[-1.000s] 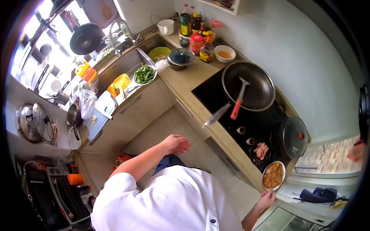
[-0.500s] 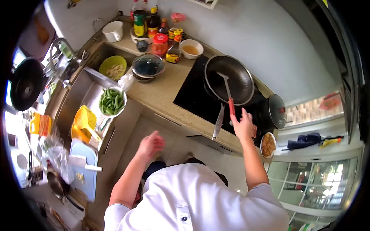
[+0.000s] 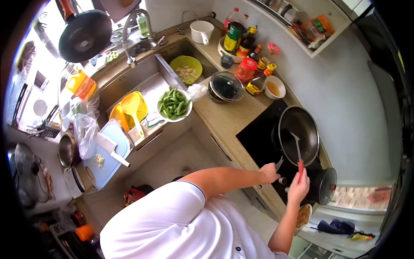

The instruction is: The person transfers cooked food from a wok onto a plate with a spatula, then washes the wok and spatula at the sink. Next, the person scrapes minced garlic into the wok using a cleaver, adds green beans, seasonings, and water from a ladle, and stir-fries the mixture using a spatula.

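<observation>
My left hand (image 3: 270, 173) is closed round the metal handle of the wok (image 3: 308, 149), at the front of the dark cooktop (image 3: 263, 129). A spatula (image 3: 299, 151) leans in the wok, its metal blade resting on the dark inner wall. Its red handle is in my right hand (image 3: 298, 186), whose fingers are wrapped round it. Close to my right hand stands a dark pot with a glass lid (image 3: 328, 186). Partly behind my right forearm is a bowl of brown food (image 3: 304, 215).
Sauce bottles (image 3: 247, 42) and a bowl of liquid (image 3: 274, 87) line the back wall. A lidded glass pot (image 3: 226, 86) stands on the counter. Green peppers fill a white bowl (image 3: 188, 113) by the sink. A cleaver (image 3: 110, 146) lies on the blue cutting board (image 3: 101, 170).
My left hand has moved from open air over the floor to the wok handle and closed on it. My right hand, open near the spatula before, now grips its handle. The view has shifted.
</observation>
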Demonstrator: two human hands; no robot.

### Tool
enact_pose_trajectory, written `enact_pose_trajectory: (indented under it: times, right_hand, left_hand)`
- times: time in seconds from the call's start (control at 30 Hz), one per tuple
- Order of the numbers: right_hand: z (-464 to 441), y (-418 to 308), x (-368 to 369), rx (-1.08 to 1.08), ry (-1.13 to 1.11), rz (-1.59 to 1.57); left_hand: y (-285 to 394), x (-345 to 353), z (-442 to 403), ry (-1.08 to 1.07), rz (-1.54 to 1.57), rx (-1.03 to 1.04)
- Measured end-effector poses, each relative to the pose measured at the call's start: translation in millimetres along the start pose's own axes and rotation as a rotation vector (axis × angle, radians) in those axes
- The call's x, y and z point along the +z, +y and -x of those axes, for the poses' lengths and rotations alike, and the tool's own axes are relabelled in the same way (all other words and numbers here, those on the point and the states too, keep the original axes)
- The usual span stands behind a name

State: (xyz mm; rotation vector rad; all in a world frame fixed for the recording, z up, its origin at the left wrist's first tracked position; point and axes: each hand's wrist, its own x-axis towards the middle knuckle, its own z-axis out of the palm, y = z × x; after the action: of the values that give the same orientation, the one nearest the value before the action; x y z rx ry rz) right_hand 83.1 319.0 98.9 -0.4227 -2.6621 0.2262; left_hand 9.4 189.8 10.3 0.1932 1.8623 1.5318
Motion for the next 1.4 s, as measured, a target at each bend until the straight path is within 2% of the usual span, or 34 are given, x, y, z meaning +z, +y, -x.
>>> enact_pose_trajectory:
  times: [0.1,0.13,0.17,0.2,0.23,0.3,0.33,0.4,0.43,0.53,0.6,0.63,0.67,0.77,0.93,1.03,1.13,1.2,1.27,1.33,1.37,1.4]
  right_hand:
    - [-13.1,-9.9,-44.0,-0.035,0.007,-0.107]
    - [-16.8,-0.5,-54.6,-0.063,0.036,-0.193]
    - [-21.9,12.2,-63.3,-0.094,0.059,-0.288]
    - [-27.8,19.5,-77.5,-0.130,0.043,-0.356]
    - [-35.2,20.6,-95.0,-0.159,0.029,-0.419]
    - [-53.0,-1.5,-134.1,-0.443,0.101,-0.310]
    - [-60.7,-12.2,-146.2,-0.549,0.134,-0.315]
    - [-80.2,-35.5,-154.0,-0.771,0.193,-0.296]
    - [-88.3,-56.5,-148.0,-0.786,0.191,-0.309]
    - [-102.9,-155.7,-123.4,-1.041,0.119,-0.567]
    - [-105.7,-234.3,-100.7,-1.170,0.036,-0.695]
    - [-99.8,-265.5,-86.5,-1.155,-0.062,-0.759]
    - [-99.2,-305.8,-70.3,-1.253,-0.063,-0.786]
    - [-78.6,-404.1,-9.4,-1.373,-0.185,-0.879]
    - [-21.5,-525.3,89.9,-1.369,-0.360,-0.895]
    - [5.0,-558.1,143.4,-1.358,-0.481,-0.808]
    - [20.1,-582.8,177.3,-1.322,-0.611,-0.685]
    - [12.9,-590.2,192.0,-1.309,-0.638,-0.654]
    - [-1.5,-602.9,197.6,-1.349,-0.770,-0.815]
    - [-43.6,-623.2,214.5,-1.186,-0.824,-0.693]
    - [-72.1,-637.8,238.1,-1.060,-0.807,-0.596]
    - [-101.4,-652.1,275.6,-1.044,-0.571,-0.624]
  left_hand:
    - [-2.0,-29.4,2.3,-0.016,-0.077,0.075]
    - [7.3,-54.5,25.5,-0.097,-0.066,-0.013]
    - [4.4,-77.1,51.3,-0.106,-0.070,0.043]
    - [6.4,-102.6,79.1,-0.199,-0.080,0.001]
    - [8.3,-120.5,111.7,-0.172,-0.034,-0.015]
    - [-0.1,-155.5,165.6,-0.117,-0.085,0.071]
    - [19.3,-176.6,207.0,-0.119,0.060,0.018]
    - [2.0,-201.2,253.7,-0.067,0.117,-0.112]
    - [-0.3,-212.5,281.1,0.018,0.122,-0.084]
    - [-3.9,-250.3,351.7,0.184,0.286,-0.228]
    - [-15.8,-272.4,393.2,0.337,0.437,-0.246]
    - [-15.7,-286.5,412.4,0.406,0.448,-0.270]
    - [-24.5,-300.2,431.3,0.476,0.513,-0.279]
    - [-48.1,-346.2,476.6,0.647,0.568,-0.345]
    - [-102.3,-430.6,504.4,0.757,0.503,-0.439]
    - [-130.7,-467.6,486.9,0.747,0.451,-0.460]
    - [-152.9,-493.8,462.5,0.747,0.458,-0.371]
    - [-159.8,-509.6,441.5,0.721,0.479,-0.341]
    - [-167.5,-520.9,420.5,0.719,0.529,-0.300]
    - [-189.8,-531.8,400.7,0.705,0.539,-0.263]
    - [-193.4,-536.5,393.2,0.690,0.541,-0.242]
    - [-194.5,-541.5,386.5,0.675,0.543,-0.247]
